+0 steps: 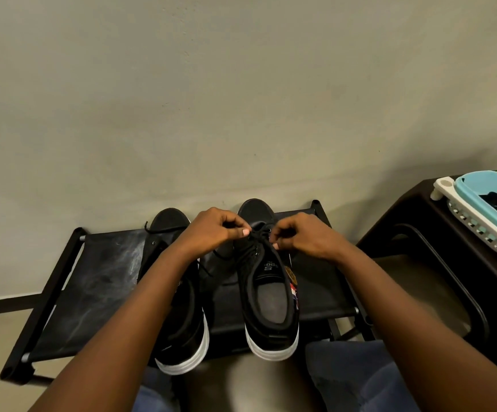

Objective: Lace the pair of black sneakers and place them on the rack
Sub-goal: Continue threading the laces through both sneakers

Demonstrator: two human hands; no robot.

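From my feed I see two bare forearms, no sleeves, no watch, no rings or bands on the left hand [211, 230] or the right hand [300, 236]. Short, pale fingernails. Near the bottom edge, blue denim trousers [351, 379] cover both knees.

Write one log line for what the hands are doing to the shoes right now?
left hand: pinches lace | right hand: pinches lace | right sneaker: being laced, on rack | left sneaker: on rack
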